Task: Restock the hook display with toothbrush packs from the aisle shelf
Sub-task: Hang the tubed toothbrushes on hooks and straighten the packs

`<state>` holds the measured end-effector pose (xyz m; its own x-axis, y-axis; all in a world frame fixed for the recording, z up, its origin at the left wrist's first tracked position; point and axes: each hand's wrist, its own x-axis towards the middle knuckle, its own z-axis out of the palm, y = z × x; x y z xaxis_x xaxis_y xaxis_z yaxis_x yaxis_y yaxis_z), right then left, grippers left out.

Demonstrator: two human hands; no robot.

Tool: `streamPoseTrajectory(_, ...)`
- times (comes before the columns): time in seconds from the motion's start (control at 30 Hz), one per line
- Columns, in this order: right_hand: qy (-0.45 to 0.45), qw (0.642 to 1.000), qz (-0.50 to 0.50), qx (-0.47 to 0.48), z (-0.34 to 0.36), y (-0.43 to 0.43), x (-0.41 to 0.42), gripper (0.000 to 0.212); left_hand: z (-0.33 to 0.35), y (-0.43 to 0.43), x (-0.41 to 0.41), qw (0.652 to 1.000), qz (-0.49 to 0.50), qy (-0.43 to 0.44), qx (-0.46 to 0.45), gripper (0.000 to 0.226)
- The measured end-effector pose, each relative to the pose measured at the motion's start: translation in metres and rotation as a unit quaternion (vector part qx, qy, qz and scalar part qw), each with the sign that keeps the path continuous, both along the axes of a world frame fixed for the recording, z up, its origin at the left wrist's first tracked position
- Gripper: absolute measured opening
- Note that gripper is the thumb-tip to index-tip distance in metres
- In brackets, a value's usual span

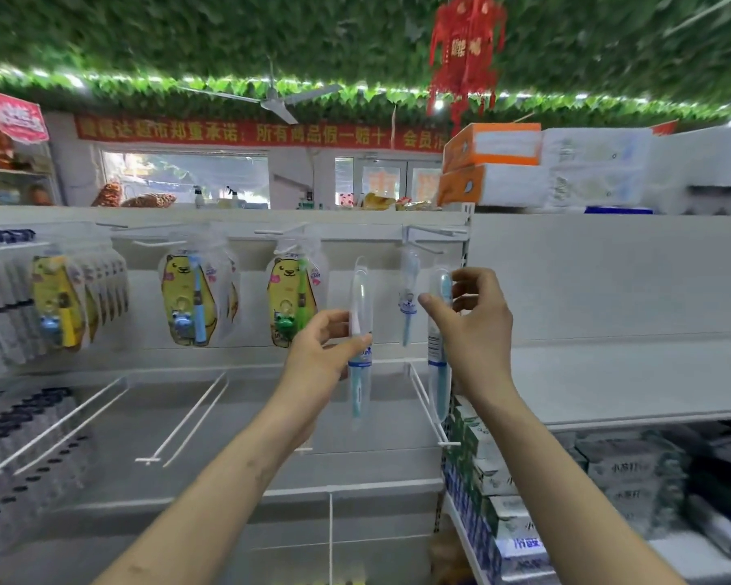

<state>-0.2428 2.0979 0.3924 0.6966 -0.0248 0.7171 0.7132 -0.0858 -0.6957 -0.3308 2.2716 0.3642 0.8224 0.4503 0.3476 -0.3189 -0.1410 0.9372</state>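
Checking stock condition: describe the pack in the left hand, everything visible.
The pack is a long, narrow clear-plastic sleeve with a pale blue toothbrush inside and a blue-and-white label band near its middle. It stands nearly upright, on no hook, before the display. The left hand pinches it at mid-height.

I see clear toothbrush packs (360,331) with pale blue brushes, yellow bear-print packs (290,301), and a red lantern (465,48).

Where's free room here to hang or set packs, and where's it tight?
Free: white shelf right of the right hand; bare lower hooks under the bear packs. Crowded: far-left packs, and boxes below the shelf.
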Motion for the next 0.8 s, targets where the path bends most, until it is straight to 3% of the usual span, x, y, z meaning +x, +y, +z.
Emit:
streamPoseTrajectory(0.43,0.003,0.999,-0.032,0.01,0.0,0.016,0.051,0.037,-0.003,0.016,0.013,1.0,0.002,0.003,-0.024,0.026)
streamPoseTrajectory(0.8,0.088,0.996,-0.001,-0.014,0.004,0.073,0.145,0.029,-0.009,0.019,0.023,0.999,0.038,0.022,-0.004,0.028)
